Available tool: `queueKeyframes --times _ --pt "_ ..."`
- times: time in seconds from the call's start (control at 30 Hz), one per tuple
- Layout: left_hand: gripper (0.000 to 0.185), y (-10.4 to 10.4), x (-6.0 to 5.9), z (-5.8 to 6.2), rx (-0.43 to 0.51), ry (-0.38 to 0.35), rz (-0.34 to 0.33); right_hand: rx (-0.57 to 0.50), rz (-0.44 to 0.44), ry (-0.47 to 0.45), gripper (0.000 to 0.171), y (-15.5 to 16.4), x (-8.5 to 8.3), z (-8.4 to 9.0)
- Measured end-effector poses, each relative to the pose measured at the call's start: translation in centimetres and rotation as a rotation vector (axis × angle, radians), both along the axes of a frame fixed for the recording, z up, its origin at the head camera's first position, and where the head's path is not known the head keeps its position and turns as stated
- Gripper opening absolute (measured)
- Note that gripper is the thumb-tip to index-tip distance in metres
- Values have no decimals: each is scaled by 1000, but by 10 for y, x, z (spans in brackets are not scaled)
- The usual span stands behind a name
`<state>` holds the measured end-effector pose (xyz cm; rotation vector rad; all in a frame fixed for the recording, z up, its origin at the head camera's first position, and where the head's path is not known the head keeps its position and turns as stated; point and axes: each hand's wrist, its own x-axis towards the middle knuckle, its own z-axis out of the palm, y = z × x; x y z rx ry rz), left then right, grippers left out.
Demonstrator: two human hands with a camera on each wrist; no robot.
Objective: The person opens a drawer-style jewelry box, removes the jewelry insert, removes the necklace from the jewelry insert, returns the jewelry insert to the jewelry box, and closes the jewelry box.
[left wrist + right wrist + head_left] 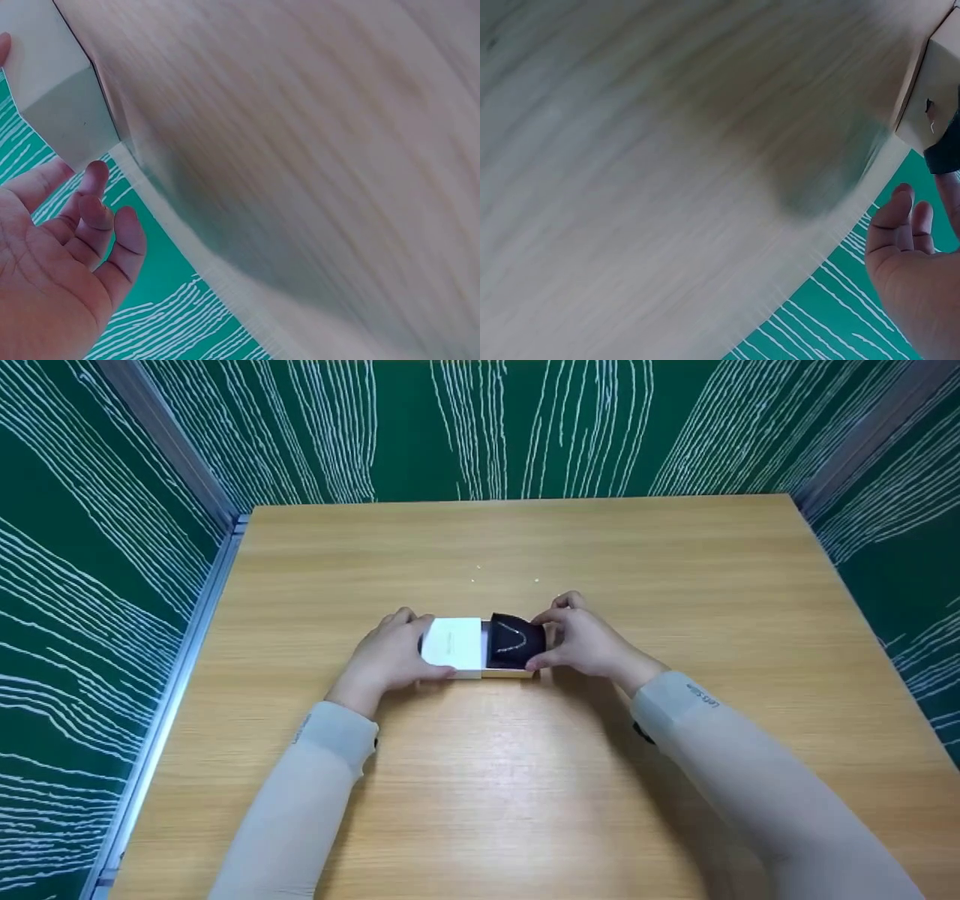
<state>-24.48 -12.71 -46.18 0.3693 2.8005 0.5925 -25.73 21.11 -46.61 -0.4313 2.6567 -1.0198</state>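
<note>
At table centre, left hand (390, 656) grips white sleeve (452, 644), right hand (589, 641) the drawer (516, 643), lying left-right.

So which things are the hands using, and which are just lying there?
Being used:
- white cardboard sleeve, held by the left hand
- black padded drawer insert with a thin silver chain, held by the right hand

Just lying there:
- tiny white specks on the wooden table
</note>
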Motion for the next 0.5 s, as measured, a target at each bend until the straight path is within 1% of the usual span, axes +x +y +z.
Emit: queueKeyframes --times 0.23,0.5 --pt "113 0 0 -1 -7 5 -4 31 19 30 91 1 1 1" --pt "116 0 0 1 -9 -15 6 46 29 39 99 0 2 1"
